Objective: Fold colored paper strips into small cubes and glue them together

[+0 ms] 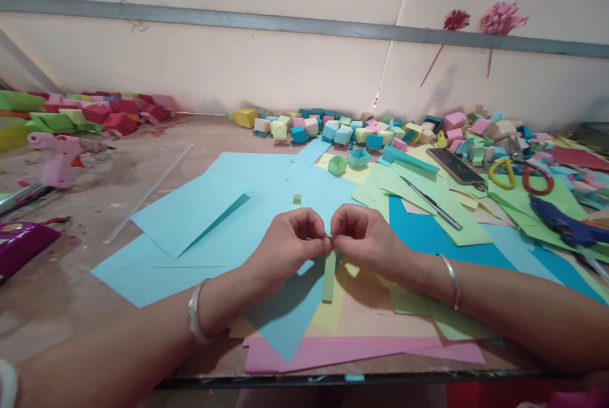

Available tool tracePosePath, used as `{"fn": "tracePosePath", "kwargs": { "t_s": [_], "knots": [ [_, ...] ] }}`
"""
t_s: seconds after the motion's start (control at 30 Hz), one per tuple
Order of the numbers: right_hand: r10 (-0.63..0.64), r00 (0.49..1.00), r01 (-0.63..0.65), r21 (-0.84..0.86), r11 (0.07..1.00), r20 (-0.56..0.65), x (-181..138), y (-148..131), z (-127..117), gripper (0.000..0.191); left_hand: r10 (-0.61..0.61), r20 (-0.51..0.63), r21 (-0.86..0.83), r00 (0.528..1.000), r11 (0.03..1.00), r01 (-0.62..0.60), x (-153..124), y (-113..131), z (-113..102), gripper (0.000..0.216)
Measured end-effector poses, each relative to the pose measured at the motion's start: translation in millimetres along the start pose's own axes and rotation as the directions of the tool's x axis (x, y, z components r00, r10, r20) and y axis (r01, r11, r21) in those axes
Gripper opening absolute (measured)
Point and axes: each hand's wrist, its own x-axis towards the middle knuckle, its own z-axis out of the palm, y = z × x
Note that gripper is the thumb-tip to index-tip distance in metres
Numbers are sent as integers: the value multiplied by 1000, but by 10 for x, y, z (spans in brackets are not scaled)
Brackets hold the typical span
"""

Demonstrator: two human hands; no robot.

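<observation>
A narrow light green paper strip (pixel 328 284) hangs down between my two hands over the coloured sheets. My left hand (pixel 299 233) pinches its top end between thumb and fingertips. Close against it, my right hand (pixel 361 236) pinches the same end, and the fingertips of both hands almost touch. The fingers hide the upper part of the strip. Just beyond the hands a small green paper piece (pixel 297 200) lies on a large light blue sheet (pixel 271 173). A folded light blue sheet (pixel 195 205) rests to the left.
Small folded paper boxes (pixel 342 135) line the wall. At right are a pen knife (pixel 431 202), a phone (pixel 457 167), scissors (pixel 518 170) and a blue glue gun (pixel 566 224). A pink glue gun (pixel 54 157) and a glue stick (pixel 150 192) lie left. Pink sheets (pixel 323 354) reach the table's front edge.
</observation>
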Motion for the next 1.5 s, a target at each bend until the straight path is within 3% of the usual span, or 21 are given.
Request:
{"fn": "tracePosePath", "kwargs": {
  "t_s": [0.1, 0.23, 0.37, 0.53, 0.63, 0.73, 1.13, 1.5],
  "knots": [
    [-165, 986, 164, -171, 972, 6, -10, 15, -49, 12, -35, -11, -87, 999, 996, 34, 3, 13, -13, 24],
    [-433, 896, 432, -419, 799, 98, -7, 55, -92, 20, -52, -37, -172, 998, 984, 45, 18, 38, -51, 26],
    [-503, 857, 488, -495, 719, 114, -4, 72, -78, 15, -81, -52, -207, 995, 976, 69, 26, 31, -57, 26],
    [-404, 915, 366, -441, 820, 8, -8, 66, -61, 8, -94, -51, -284, 994, 956, 75, 30, -10, -30, 24],
    [-252, 965, 224, -264, 938, -76, -3, 69, -41, 3, -108, -53, -338, 993, 937, 84, 36, -29, -17, 26],
    [-140, 985, 132, -80, 988, -105, 3, 71, -11, 7, -89, -45, -344, 995, 936, 68, 40, -36, -10, 25],
    [-91, 983, 101, 54, 993, -160, -22, 72, 56, 10, -5, -52, -256, 999, 967, -8, 11, 11, 9, 22],
    [-51, 983, 72, 112, 991, -177, -29, 47, 61, 9, 85, -71, -24, 994, 996, -87, 2, 4, -3, 21]
  ]
}}
